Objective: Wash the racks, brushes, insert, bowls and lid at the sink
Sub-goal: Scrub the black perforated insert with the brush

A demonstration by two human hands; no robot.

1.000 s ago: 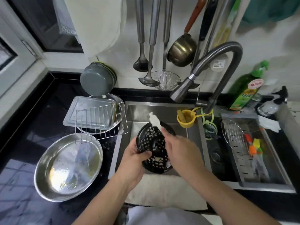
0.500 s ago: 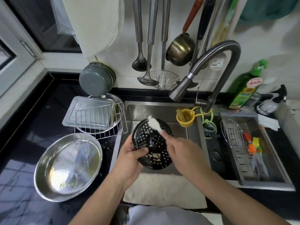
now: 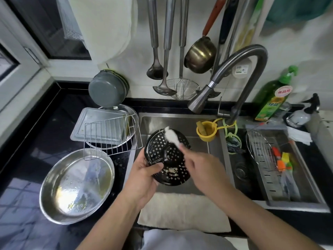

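Note:
Over the sink basin (image 3: 182, 121) my left hand (image 3: 144, 175) grips the left edge of a black perforated round insert (image 3: 171, 163), tilted toward me, with soap foam on it. My right hand (image 3: 203, 167) holds a white soapy sponge (image 3: 172, 137) pressed on the insert's upper part. A wire rack (image 3: 110, 139) leans on a rectangular metal tray (image 3: 97, 125) left of the sink. In front of it lies a wide steel bowl (image 3: 75, 184). Coloured brushes (image 3: 281, 161) and another wire rack (image 3: 259, 141) lie in the right-hand drainer.
The faucet (image 3: 239, 69) arches over the sink, spout above the insert. A yellow cup (image 3: 206, 131), a green dish-soap bottle (image 3: 272, 100) and a spray bottle (image 3: 301, 114) stand at the back right. Ladles and a strainer (image 3: 182, 87) hang on the wall. A white towel (image 3: 183, 212) covers the sink's front edge.
The sponge and my right hand have slid up and left across the insert. My left hand has shifted the insert slightly left and turned it.

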